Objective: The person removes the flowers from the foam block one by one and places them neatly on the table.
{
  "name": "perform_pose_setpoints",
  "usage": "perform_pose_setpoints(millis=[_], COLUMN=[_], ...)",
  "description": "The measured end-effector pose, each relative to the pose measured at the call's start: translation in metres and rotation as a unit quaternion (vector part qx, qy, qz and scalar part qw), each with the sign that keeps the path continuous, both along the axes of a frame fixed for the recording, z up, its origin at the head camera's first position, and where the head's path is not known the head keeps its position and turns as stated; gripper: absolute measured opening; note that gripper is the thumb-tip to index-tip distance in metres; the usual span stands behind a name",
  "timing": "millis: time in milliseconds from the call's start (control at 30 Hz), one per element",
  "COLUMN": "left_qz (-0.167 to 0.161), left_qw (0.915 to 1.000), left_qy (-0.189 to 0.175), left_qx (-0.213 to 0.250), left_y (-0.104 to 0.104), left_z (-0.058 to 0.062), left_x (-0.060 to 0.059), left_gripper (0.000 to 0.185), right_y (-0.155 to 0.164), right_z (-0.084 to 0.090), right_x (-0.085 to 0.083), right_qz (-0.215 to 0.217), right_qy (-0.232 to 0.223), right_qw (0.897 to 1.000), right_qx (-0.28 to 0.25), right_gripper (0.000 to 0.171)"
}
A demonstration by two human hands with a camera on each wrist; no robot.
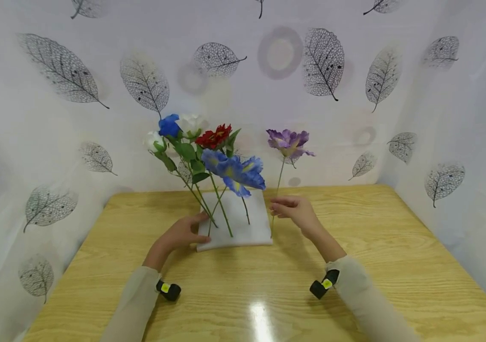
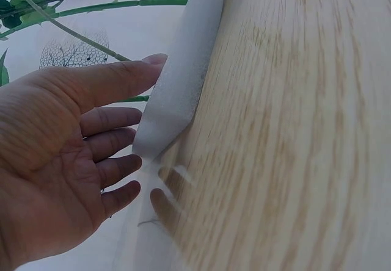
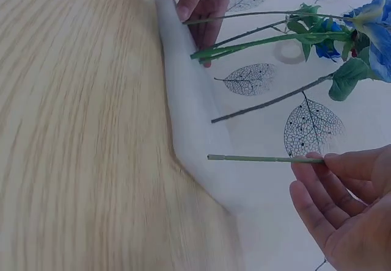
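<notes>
On worktop (image 1: 354, 266), left hand (image 1: 179, 235) w/ fingers straight steadies foam block (image 1: 243, 223); right hand (image 1: 296, 211) pinches purple flower (image 1: 287, 141) stem just beside block's right edge. Best keep stem upright, push straight down.

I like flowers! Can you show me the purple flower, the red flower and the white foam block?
Purple fabric flower (image 1: 288, 141), head view, on its petals.
Red fabric flower (image 1: 213, 137), head view, on its bloom.
White foam block (image 1: 255, 223), head view, on its bare top.
</notes>
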State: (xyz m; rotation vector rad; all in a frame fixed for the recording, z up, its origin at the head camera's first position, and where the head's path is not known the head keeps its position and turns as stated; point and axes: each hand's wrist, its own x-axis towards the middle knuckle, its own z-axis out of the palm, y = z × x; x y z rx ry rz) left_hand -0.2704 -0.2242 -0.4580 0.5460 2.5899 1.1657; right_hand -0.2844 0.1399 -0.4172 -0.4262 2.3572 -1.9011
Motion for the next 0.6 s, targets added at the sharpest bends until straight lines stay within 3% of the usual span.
perform_pose_setpoints(millis=[600], left_qz=[0.000], left_qw=[1.0000], left_qy=[0.008], left_qx=[-0.001], left_y=[-0.001], left_z=[-0.001], left_x=[0.001], left_gripper=[0.081], right_y=[0.054], right_z=[-0.004], right_x=[0.010], right_qz=[0.041], right_qy=[-0.055], right_qw=[0.993], right_qx=[0.092], right_gripper=[0.037])
